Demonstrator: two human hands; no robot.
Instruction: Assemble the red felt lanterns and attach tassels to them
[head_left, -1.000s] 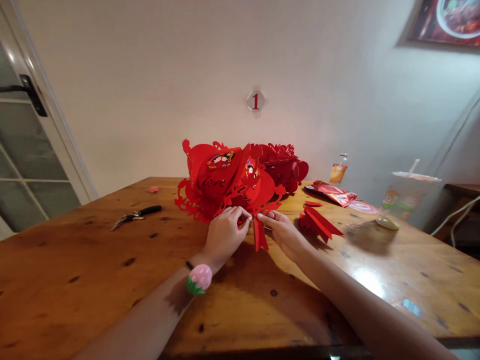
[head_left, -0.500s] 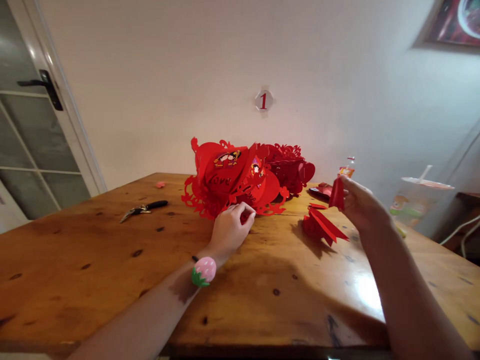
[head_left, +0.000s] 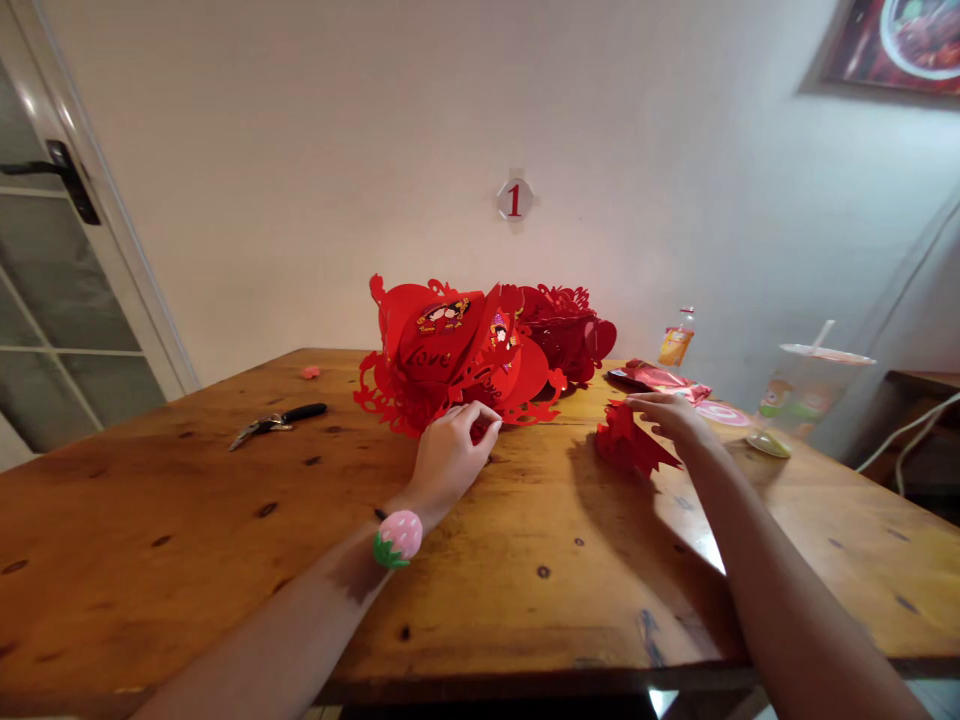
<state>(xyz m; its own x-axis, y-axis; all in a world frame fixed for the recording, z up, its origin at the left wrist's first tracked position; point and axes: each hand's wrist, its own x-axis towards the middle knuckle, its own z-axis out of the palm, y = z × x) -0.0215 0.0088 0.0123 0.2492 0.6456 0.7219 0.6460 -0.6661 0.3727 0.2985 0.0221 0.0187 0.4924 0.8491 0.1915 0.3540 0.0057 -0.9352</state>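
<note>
A large red paper lantern (head_left: 442,350) with cut-out edges, cartoon figures and the word "Love" lies on the wooden table. My left hand (head_left: 457,440) is in front of its lower edge, thumb and fingers pinched together; what they hold, if anything, is too small to make out. A strawberry-shaped ornament (head_left: 399,538) is on that wrist. To the right, several folded red paper pieces (head_left: 634,447) lie in a small heap. My right hand (head_left: 671,415) reaches over the heap, fingers stretched out, their tips touching the paper at its top.
Pruning shears (head_left: 277,424) and a pink scrap (head_left: 310,373) lie on the left. A red packet (head_left: 660,379), a bottle of orange drink (head_left: 676,340), a lidded cup with a straw (head_left: 810,385) and a yellowish oval object (head_left: 769,444) are at the right. The wall is behind the table.
My right hand has come down and left, bringing the raised red paper piece to the heap, and its fingers have straightened. My left hand stays pinched by the lantern. The view has shifted slightly right.
</note>
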